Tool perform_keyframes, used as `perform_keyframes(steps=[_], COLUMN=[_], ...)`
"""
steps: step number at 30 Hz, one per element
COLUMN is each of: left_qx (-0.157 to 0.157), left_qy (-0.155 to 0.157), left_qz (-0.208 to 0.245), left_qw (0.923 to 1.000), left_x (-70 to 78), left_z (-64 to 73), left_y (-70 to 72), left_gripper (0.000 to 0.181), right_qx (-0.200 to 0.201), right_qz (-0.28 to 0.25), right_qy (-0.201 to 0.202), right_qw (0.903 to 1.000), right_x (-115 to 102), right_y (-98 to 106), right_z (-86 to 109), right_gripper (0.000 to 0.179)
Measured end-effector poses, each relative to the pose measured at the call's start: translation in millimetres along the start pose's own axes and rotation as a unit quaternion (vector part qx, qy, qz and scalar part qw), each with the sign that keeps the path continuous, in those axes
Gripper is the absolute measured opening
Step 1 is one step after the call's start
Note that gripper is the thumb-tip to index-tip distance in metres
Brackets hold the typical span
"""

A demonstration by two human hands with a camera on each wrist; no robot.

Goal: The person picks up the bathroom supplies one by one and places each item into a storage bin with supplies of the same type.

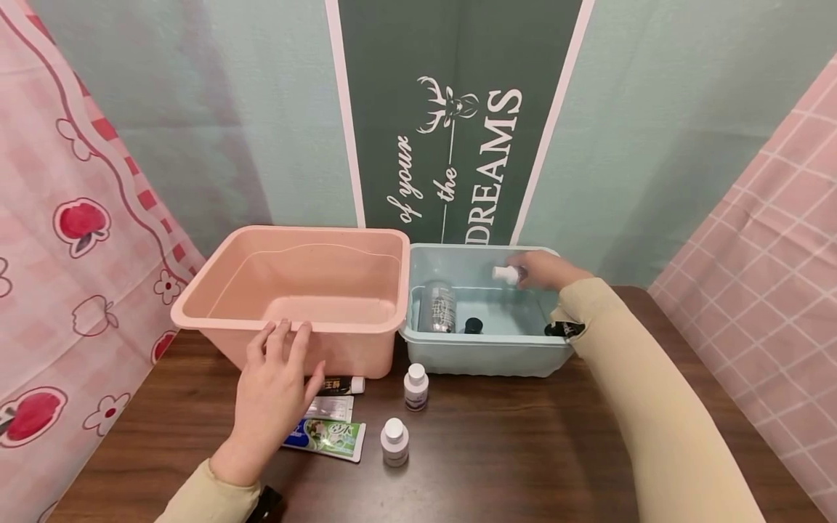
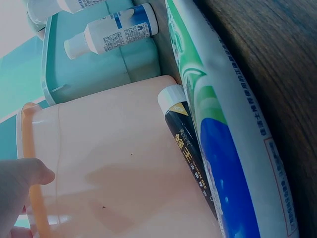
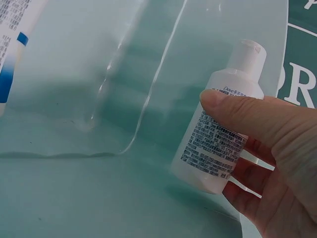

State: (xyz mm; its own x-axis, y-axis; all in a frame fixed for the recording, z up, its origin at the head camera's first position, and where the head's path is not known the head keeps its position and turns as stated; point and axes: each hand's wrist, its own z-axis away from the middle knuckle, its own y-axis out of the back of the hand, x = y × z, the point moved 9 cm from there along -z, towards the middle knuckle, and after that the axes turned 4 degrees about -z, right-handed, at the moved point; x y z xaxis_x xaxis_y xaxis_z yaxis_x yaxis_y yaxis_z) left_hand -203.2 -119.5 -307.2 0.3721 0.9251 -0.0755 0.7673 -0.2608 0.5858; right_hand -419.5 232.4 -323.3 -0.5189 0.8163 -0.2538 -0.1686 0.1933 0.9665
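My right hand (image 1: pixel 546 270) grips a small white Dove bottle (image 3: pixel 218 129) inside the light blue bin (image 1: pixel 490 349), its thumb across the label. The bottle is tilted, and its white cap (image 1: pixel 506 274) shows in the head view. My left hand (image 1: pixel 271 396) holds the near rim of the pink bin (image 1: pixel 353 349), fingertips over the edge and thumb on the outer wall. Close in front of that bin lie a black tube with a white cap (image 1: pixel 343 386) and a green, blue and white tube (image 1: pixel 327 439), both partly hidden by the left hand.
Two white bottles, one (image 1: pixel 415 388) near the bins and another (image 1: pixel 394 443) nearer me, stand on the brown table (image 1: pixel 497 450). A pale packet (image 1: pixel 332 408) lies between the tubes. A clear grey bottle (image 1: pixel 438 309) and a black-capped item (image 1: pixel 474 325) are inside the blue bin. Curtains surround the table.
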Motion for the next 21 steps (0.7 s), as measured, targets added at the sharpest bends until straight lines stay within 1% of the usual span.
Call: perform_keyframes(steps=[6, 14, 21], left_qx=[-0.011, -0.016, -0.034], left_qy=[0.004, 0.007, 0.013], left_qz=[-0.002, -0.006, -0.005], left_qw=[0.9999, 0.9998, 0.9993], left_x=[-1.8, -2.3, -3.4], left_z=[1.0, 0.1, 2.1], left_y=[-1.5, -2.0, -3.7], left_gripper=[0.051, 0.052, 0.053], right_qx=[-0.009, -0.005, -0.007], right_qz=[-0.003, 0.001, 0.001], right_qy=[-0.024, -0.012, -0.024], right_qw=[0.9997, 0.9999, 0.9997], right_x=[-0.6, -2.5, -1.3], right_y=[1.6, 2.8, 4.1], right_z=[0.1, 2.8, 3.9], right_gripper=[0.022, 0.021, 0.023])
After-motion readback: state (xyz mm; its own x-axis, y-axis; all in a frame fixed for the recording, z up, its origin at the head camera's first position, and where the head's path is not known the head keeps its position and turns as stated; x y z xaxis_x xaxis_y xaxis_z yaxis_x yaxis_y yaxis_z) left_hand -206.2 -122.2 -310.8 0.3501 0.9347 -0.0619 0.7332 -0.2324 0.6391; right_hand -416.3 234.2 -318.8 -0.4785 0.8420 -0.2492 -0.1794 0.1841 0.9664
